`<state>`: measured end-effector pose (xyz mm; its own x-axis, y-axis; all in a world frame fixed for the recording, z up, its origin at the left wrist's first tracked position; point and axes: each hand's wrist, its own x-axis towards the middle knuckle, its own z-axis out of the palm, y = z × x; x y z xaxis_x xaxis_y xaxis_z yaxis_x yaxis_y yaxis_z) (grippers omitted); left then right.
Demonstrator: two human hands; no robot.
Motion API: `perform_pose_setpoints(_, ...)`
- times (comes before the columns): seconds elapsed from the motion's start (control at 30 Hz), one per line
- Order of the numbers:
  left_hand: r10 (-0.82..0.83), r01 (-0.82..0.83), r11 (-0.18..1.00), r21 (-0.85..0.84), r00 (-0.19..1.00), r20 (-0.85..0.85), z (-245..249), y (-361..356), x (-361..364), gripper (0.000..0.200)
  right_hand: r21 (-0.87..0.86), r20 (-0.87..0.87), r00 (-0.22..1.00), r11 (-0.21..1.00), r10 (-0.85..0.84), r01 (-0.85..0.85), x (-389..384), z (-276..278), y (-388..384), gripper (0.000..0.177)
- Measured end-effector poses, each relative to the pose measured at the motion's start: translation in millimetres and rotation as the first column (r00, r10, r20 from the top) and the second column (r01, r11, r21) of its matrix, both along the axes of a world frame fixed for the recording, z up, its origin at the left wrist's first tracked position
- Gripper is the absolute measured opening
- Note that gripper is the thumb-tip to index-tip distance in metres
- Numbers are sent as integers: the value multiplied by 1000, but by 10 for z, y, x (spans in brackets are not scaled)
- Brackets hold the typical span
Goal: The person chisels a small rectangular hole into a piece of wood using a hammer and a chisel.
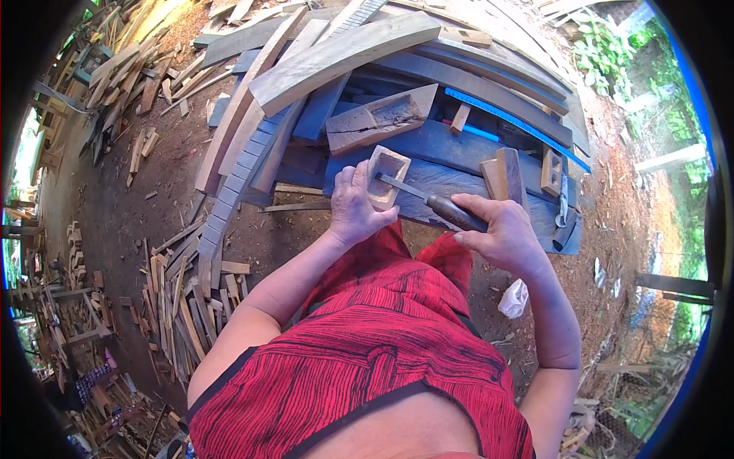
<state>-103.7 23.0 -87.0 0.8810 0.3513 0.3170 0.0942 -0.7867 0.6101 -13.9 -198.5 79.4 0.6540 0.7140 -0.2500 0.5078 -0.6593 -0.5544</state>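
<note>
Two hands at work: left hand (355, 206), fingers curled, grips a hollowed wooden block (386, 176); right hand (501, 233) clasps a chisel (428, 199), its blade inside the hollow.

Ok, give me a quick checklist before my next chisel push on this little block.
1. Left hand gripping the hollowed block: ok.
2. Chisel tip inside the hollow: ok.
3. Right hand closed on its handle: ok.
4. Left fingers clear of the blade's line: not ok, they seem just past the tip.
5. Block steady on the dark plank: cannot tell.
</note>
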Motion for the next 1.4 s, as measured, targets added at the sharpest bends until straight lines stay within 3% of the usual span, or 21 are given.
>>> perform_pose_setpoints(0.07,3,-2,1000,-25,1000,13,-3,1,-1,90,17,4,1000,1000,13,-13,93,-58,-41,55)
perform_pose_setpoints(0.13,9,-8,999,-49,1000,25,-10,17,-27,90,147,-433,899,978,-68,145,271,-90,-36,52)
perform_pose_setpoints(0.17,-11,12,999,-50,1000,25,-12,40,-33,89,98,-500,855,972,-139,215,320,-45,-42,53)
perform_pose_setpoints(0.33,-36,36,998,-45,999,6,2,110,-15,88,209,-271,958,966,-94,154,129,-253,-154,48)
perform_pose_setpoints(0.4,-108,108,994,-24,994,-12,39,188,-8,88,225,-538,821,905,-193,361,91,-201,-161,43)
perform_pose_setpoints(0.53,-286,281,955,-91,957,-50,140,423,19,87,365,-582,795,819,-171,443,231,-82,-178,42)
perform_pose_setpoints(0.6,-415,407,908,-96,906,-88,173,481,86,89,706,-210,978,692,5,148,193,-29,3,37)
perform_pose_setpoints(0.67,-446,439,894,-88,892,-76,137,490,181,87,715,-136,991,693,14,88,167,16,126,37)
perform_pose_setpoints(0.73,-476,471,878,-84,877,-66,151,478,278,86,641,73,997,767,-23,-29,148,76,213,35)
perform_pose_setpoints(0.87,-551,533,834,-147,820,-156,268,387,435,84,629,40,993,775,-112,63,169,182,342,34)
perform_pose_setpoints(1.0,-553,525,831,-183,814,-179,320,376,439,81,560,180,970,827,-165,37,116,265,292,31)
perform_pose_setpoints(1.13,-556,519,828,-209,809,-192,341,373,432,80,560,199,966,828,-167,28,26,244,291,30)
perform_pose_setpoints(1.33,-549,515,834,-200,810,-207,320,372,426,80,558,349,937,808,-20,-190,-127,192,455,31)
perform_pose_setpoints(1.4,-557,529,831,-172,798,-232,317,379,433,84,543,333,943,823,-28,-167,-60,238,505,30)
